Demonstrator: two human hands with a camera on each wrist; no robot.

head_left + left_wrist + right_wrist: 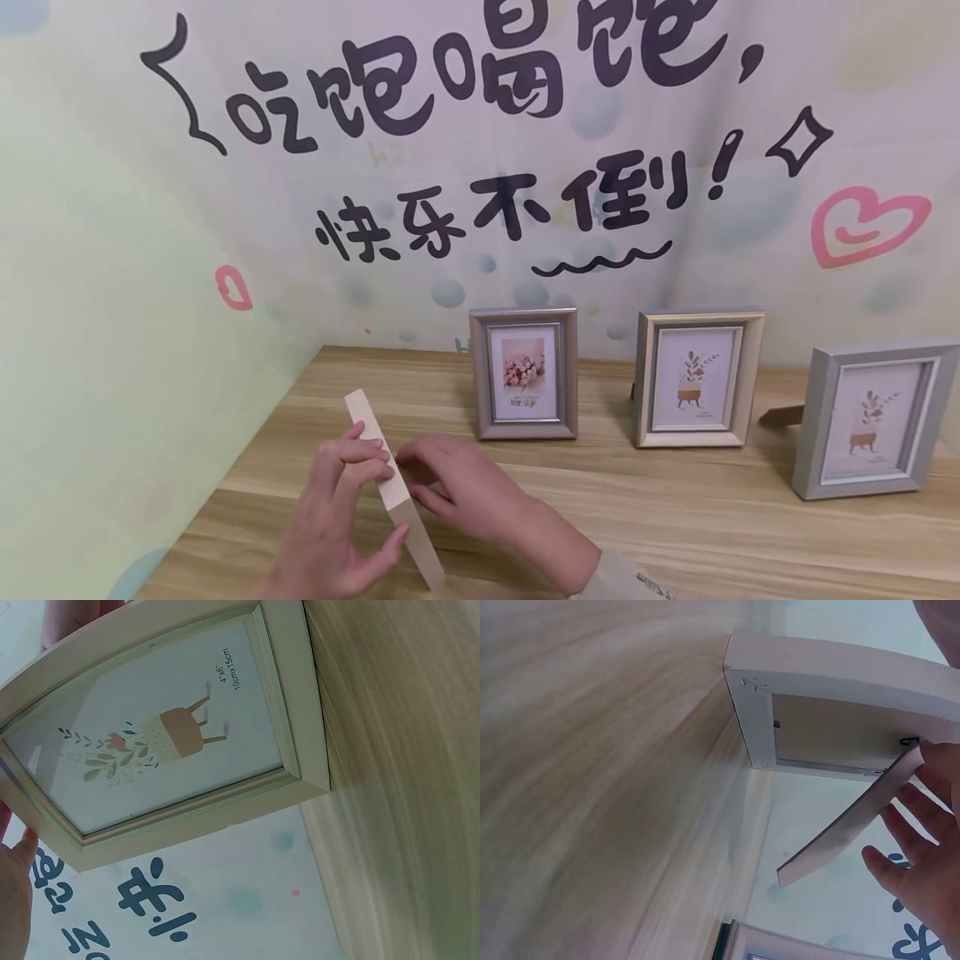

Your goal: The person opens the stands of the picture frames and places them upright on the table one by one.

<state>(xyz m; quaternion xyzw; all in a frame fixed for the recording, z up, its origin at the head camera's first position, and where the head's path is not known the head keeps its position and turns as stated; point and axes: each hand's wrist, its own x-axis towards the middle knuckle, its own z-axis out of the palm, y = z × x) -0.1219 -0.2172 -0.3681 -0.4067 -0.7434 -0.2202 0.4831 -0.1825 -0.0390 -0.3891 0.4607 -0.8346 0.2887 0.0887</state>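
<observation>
A cream picture frame stands on the table, seen nearly edge-on in the head view. The left wrist view shows its front, with a print of a potted plant behind the glazing. My left hand grips the frame by its edges, fingers over the upper one and thumb lower down. Behind the frame is my right hand. In the right wrist view its fingers pinch the easel stand, which is swung out from the backing board.
Along the back of the wooden table stand a brownish-pink picture frame, a cream-gold frame and a grey frame. A printed wall cloth hangs right behind them; a pale green wall borders the left side.
</observation>
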